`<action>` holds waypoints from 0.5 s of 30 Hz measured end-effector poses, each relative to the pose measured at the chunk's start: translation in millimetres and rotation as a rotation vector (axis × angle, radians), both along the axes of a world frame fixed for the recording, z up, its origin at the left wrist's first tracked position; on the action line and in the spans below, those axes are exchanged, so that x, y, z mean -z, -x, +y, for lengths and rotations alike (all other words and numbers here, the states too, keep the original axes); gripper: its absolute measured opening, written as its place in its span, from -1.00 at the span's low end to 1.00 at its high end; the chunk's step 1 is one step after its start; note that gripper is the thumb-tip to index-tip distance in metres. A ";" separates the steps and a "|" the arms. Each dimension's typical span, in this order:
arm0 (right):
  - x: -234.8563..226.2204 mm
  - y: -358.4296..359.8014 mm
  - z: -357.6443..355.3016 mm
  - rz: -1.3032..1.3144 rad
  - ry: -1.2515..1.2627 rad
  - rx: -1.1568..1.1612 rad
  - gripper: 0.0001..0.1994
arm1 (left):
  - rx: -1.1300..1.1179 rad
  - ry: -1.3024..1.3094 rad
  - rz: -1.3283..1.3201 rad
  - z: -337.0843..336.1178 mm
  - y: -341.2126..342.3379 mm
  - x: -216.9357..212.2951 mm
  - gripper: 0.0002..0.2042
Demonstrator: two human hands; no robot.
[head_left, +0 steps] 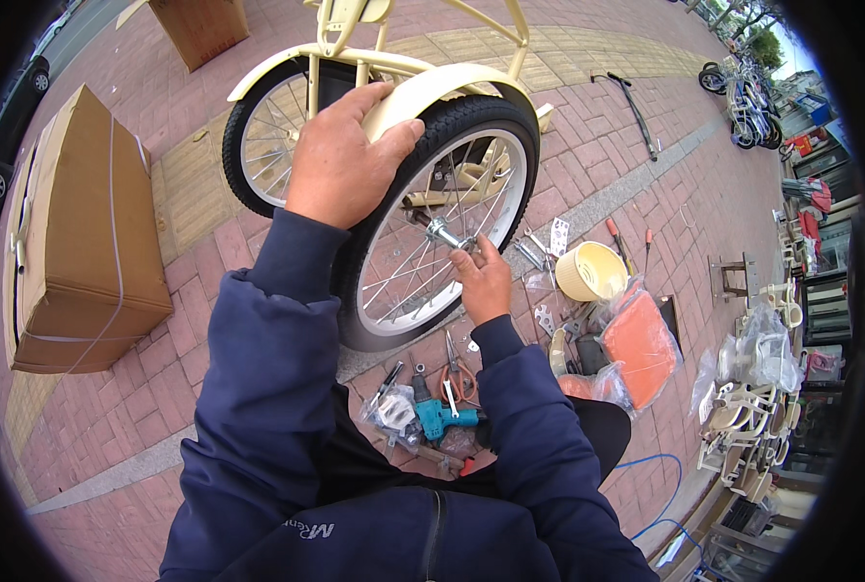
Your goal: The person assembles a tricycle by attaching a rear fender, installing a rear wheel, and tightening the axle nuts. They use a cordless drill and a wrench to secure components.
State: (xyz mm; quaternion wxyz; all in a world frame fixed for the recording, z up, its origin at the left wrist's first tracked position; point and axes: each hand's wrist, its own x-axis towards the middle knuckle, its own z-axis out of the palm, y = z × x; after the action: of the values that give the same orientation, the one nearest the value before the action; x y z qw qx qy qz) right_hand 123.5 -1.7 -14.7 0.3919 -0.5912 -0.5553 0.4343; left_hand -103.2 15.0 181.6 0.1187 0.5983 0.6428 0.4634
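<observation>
A cream tricycle-like frame stands before me with two spoked wheels. My left hand (343,165) is closed over the cream mudguard (452,81), thumb on one side and fingers on the other. Below that mudguard is the nearer wheel (352,291), with a black tyre and silver rim. At its metal hub (438,231), my right hand (488,283) pinches the outer end of the axle (463,245) between thumb and fingers. Whether a small nut is also in that pinch, I cannot tell. The farther wheel (232,165) is partly hidden by my left hand and the mudguard.
Near my knees lie a teal cordless drill (442,419), orange-handled scissors (465,384) and a spanner (451,395). Right of the wheel are a cream basket (590,272) and a wrapped orange pad (642,347). A large carton (97,242) stands left; a hand pump (636,112) lies beyond.
</observation>
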 end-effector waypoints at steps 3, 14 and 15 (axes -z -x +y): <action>-2.9 4.8 -2.3 0.225 0.085 0.018 -0.29 | 0.007 -0.011 -0.012 0.2 -0.1 0.2 -0.53; -19.7 -11.3 -8.1 1.002 0.589 -0.130 -0.79 | 0.009 0.003 0.001 1.9 1.1 0.4 -0.54; -19.3 -12.0 -8.8 1.050 0.588 -0.161 -0.81 | 0.009 0.005 0.003 1.8 1.1 0.3 -0.54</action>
State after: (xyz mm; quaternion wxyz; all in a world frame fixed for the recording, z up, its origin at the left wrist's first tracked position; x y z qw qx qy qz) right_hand 135.5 -10.5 4.7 0.3994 -0.3375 -0.1875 0.8315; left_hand -104.4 16.8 181.3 0.1214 0.6016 0.6414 0.4603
